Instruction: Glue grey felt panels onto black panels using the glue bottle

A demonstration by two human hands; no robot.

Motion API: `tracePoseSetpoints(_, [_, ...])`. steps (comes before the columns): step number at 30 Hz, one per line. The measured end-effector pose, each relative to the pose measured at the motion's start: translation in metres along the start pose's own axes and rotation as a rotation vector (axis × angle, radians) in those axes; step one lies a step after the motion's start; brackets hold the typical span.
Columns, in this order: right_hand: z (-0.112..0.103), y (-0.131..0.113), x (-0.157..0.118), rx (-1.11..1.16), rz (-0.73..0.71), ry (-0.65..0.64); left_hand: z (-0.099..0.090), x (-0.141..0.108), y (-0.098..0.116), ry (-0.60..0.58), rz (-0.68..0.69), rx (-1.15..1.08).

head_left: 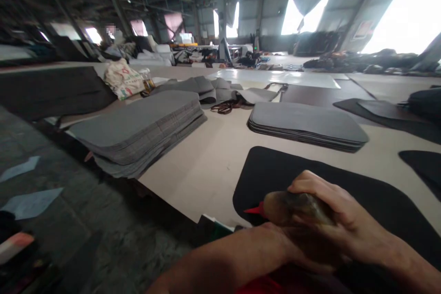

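Bottle [292, 209]: brownish, semi-translucent, red nozzle [254, 210] at the end. Contents can't be told; walls cloudy and partly covered by fingers. Clear jar [147, 81] on the far left of the table [193, 170], amber-brown stuff in the lower part, exact contents too small to tell. Printed cloth bag [123, 79] right beside the jar, bulging, contents hidden.

Right hand [330, 202] is clenched round the bottle, fingers over its top and far side. Left hand [303, 243] is at the underside of the bottle, fingers hidden, so can't tell if it's closed. Bottle body lies within the right grip; nozzle sticks out past the fingers toward the left, over the near-left part of the black sheet [272, 170]. Can't tell if the tip touches it.

Black sheet lies flat on the table. Beyond it, short stack of gray sheets [306, 121]; to the left, taller gray stack [144, 124] by the table edge. Dark looped cord [223, 108] between the stacks, near loose gray pieces [196, 86].
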State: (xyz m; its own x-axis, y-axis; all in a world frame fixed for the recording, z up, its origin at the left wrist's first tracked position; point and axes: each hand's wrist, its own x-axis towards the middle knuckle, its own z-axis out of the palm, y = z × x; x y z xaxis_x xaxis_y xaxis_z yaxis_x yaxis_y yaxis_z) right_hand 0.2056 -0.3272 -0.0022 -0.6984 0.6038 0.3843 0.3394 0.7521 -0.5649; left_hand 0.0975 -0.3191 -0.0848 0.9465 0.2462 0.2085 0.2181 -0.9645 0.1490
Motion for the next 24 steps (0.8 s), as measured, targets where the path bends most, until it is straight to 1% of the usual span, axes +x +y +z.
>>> tracePoseSetpoints(3, [-0.002,0.001,0.001,-0.015,-0.024,0.020,-0.010,0.003,0.000,-0.105,0.136,0.063])
tracePoseSetpoints(5, [-0.004,0.002,0.003,-0.035,-0.054,0.044,-0.014,0.004,-0.001,-0.117,0.148,0.072])
tracePoseSetpoints(9, [-0.005,0.008,0.009,-0.113,-0.049,0.068,-0.014,0.003,-0.002,0.004,0.084,0.033])
tracePoseSetpoints(12, [-0.007,0.017,0.015,-0.186,-0.023,0.079,-0.008,0.001,-0.001,0.010,0.005,-0.057])
tracePoseSetpoints(14, [-0.008,0.025,0.020,-0.231,0.003,0.095,-0.004,0.000,-0.001,0.021,-0.021,-0.105])
tracePoseSetpoints(20, [-0.013,0.052,0.037,-0.312,0.098,0.191,0.004,-0.001,-0.002,0.096,0.005,-0.076])
tracePoseSetpoints(22, [-0.013,0.055,0.040,-0.306,0.126,0.210,0.004,-0.001,-0.002,0.103,0.003,-0.071])
tracePoseSetpoints(24, [-0.013,0.052,0.041,-0.277,0.143,0.221,0.003,-0.001,-0.002,0.099,0.005,-0.072])
